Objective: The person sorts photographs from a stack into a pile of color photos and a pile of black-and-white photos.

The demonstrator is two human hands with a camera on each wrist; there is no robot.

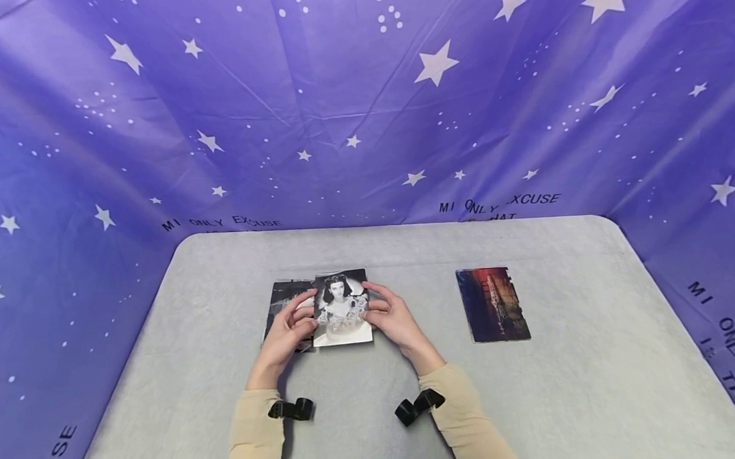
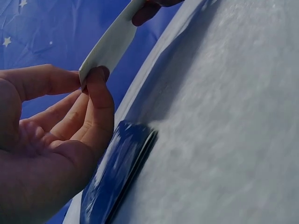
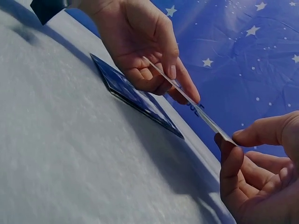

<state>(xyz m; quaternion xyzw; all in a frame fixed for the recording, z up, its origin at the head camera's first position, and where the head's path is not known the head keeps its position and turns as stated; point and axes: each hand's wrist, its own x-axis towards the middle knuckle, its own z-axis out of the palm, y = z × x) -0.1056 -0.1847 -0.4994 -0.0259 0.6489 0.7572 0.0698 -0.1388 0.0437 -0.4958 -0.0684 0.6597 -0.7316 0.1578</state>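
A black-and-white photo card [image 1: 342, 312], printed with a portrait of a person in a pale dress, is held above the table between both hands. The left hand [image 1: 285, 333] pinches its left edge between thumb and fingers, while the right hand [image 1: 396, 320] pinches the opposite edge. The wrist views show the photo card [image 2: 111, 49] edge-on, raised off the surface. Below the left hand lies a thin stack of dark photo cards [image 1: 282, 295], partly covered by that hand and the held card. The left wrist view shows the stack's glossy top [image 2: 117, 163].
Another pile, with a dark blue and red picture card [image 1: 493, 305] on top, lies to the right on the grey cloth-covered table [image 1: 557, 402]. A purple curtain [image 1: 349, 85] with white stars surrounds the table's back and sides. Black bands [image 1: 292, 409] sit on both wrists.
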